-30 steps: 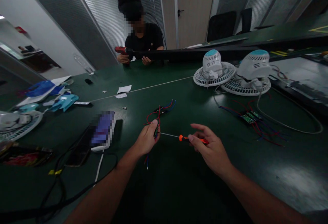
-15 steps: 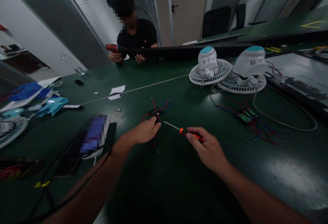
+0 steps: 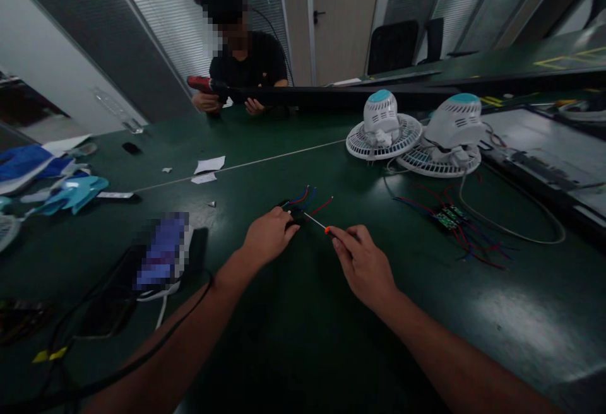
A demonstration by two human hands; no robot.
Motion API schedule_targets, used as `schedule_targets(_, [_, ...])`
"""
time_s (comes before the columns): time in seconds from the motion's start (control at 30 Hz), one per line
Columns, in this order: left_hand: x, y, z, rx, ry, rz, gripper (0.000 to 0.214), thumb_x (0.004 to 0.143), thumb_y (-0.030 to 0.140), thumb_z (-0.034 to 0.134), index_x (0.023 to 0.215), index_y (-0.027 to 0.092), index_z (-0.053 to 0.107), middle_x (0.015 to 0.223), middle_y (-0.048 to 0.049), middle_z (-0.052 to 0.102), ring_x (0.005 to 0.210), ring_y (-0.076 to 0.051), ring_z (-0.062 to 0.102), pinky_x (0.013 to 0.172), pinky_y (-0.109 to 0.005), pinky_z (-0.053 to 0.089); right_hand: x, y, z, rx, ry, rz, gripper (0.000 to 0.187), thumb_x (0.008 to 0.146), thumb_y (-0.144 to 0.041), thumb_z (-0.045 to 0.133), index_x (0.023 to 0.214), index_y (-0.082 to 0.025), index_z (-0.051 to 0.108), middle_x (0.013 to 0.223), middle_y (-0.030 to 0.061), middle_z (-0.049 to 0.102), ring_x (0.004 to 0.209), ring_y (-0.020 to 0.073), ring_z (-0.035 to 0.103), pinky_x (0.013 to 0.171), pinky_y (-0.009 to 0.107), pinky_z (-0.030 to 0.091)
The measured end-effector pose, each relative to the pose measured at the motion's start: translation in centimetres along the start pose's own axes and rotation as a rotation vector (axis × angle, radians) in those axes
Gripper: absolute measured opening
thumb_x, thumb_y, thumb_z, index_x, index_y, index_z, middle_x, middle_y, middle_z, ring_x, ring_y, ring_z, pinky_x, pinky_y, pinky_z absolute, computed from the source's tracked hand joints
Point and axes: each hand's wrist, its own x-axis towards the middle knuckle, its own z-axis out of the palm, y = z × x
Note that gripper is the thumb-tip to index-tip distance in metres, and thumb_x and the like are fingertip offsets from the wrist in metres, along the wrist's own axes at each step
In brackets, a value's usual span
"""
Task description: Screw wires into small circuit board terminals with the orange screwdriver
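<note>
My left hand (image 3: pixel 271 235) is closed on a small dark part (image 3: pixel 296 214) that has red and blue wires (image 3: pixel 307 195) coming off it. Most of that part is hidden behind my fingers. In my right hand (image 3: pixel 365 264) is a screwdriver (image 3: pixel 315 220) with an orange collar and a thin metal shaft. Its tip points left and lies at the dark part, close to my left fingertips; whether it touches cannot be made out. A red wire end sticks out to the right, above the shaft.
Several green circuit boards with wires (image 3: pixel 451 216) lie to the right. Behind them are two white fans (image 3: pixel 382 139). A phone (image 3: pixel 163 253) and black cables are at the left. Across the green table (image 3: pixel 293 338), a person (image 3: pixel 250 67) holds a red power drill (image 3: pixel 201 83).
My right hand has moved left and up, bringing the screwdriver tip to the dark part. The dark part and its wires have turned under my left hand. The camera view has shifted slightly.
</note>
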Motion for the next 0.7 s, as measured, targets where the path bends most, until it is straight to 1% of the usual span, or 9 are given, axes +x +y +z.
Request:
schedule_targets(0.07, [-0.3,-0.4,1.0,-0.088,0.097,-0.043,0.026,0.09,0.035,0.05,0.101,0.018,0.067,0.103,-0.0076,0.063,0.094,-0.021,0.062,0.079,-0.03,0.048,0.0,-0.3,0.1,-0.089,-0.024,-0.006,0.037,0.098,-0.031,0.037,0.126,-0.027,0.061,0.11,0.0079,0.056,0.071,0.0148,0.061,0.057,0.028,0.049])
schedule_targets(0.13, [-0.5,-0.6,1.9,-0.178,0.166,-0.079,0.025,0.089,0.033,0.053,0.102,0.019,0.068,0.103,-0.0067,0.064,0.093,-0.02,0.062,0.081,-0.029,0.048,0.0,-0.5,0.3,-0.167,-0.056,-0.018,0.037,0.097,-0.031,0.038,0.127,-0.028,0.061,0.109,0.0076,0.056,0.069,0.0145,0.061,0.054,0.027,0.048])
schedule_targets(0.23, [-0.6,-0.7,2.9,-0.282,0.249,-0.109,0.023,0.088,0.033,0.057,0.101,0.019,0.07,0.1,-0.006,0.065,0.09,-0.019,0.063,0.081,-0.029,0.048,0.0,-0.6,0.6,-0.264,-0.104,-0.033,0.038,0.097,-0.031,0.039,0.129,-0.029,0.059,0.108,0.007,0.057,0.066,0.0139,0.06,0.05,0.025,0.045])
schedule_targets(0.33, [-0.5,-1.0,3.4,-0.366,0.314,-0.103,0.022,0.086,0.031,0.06,0.1,0.019,0.072,0.096,-0.0055,0.066,0.088,-0.019,0.063,0.081,-0.03,0.049,0.0,-0.7,0.6,-0.33,-0.142,-0.045,0.039,0.097,-0.031,0.039,0.131,-0.029,0.057,0.107,0.0068,0.057,0.063,0.0131,0.06,0.049,0.025,0.044])
schedule_targets(0.47, [-0.2,-1.4,3.6,-0.435,0.341,-0.105,0.02,0.085,0.031,0.061,0.097,0.021,0.073,0.09,-0.0036,0.068,0.081,-0.017,0.064,0.077,-0.03,0.05,0.0,-1.0,0.4,-0.385,-0.17,-0.056,0.039,0.098,-0.03,0.039,0.133,-0.029,0.054,0.106,0.0064,0.057,0.064,0.0129,0.061,0.049,0.024,0.044])
schedule_targets(0.57, [-0.1,-1.4,3.6,-0.432,0.347,-0.12,0.021,0.086,0.032,0.06,0.095,0.019,0.073,0.089,-0.0045,0.068,0.078,-0.017,0.064,0.075,-0.03,0.051,0.0,-1.3,0.4,-0.406,-0.178,-0.066,0.037,0.098,-0.028,0.041,0.133,-0.027,0.054,0.105,0.0064,0.058,0.066,0.0127,0.062,0.051,0.024,0.046])
schedule_targets(0.7, [-0.4,-1.0,3.6,-0.405,0.342,-0.078,0.023,0.087,0.029,0.057,0.097,0.015,0.072,0.092,-0.0077,0.067,0.086,-0.02,0.064,0.081,-0.033,0.05,0.0,-1.6,0.3,-0.417,-0.174,-0.067,0.034,0.097,-0.028,0.048,0.131,-0.023,0.052,0.109,0.0061,0.061,0.07,0.0128,0.063,0.057,0.027,0.052])
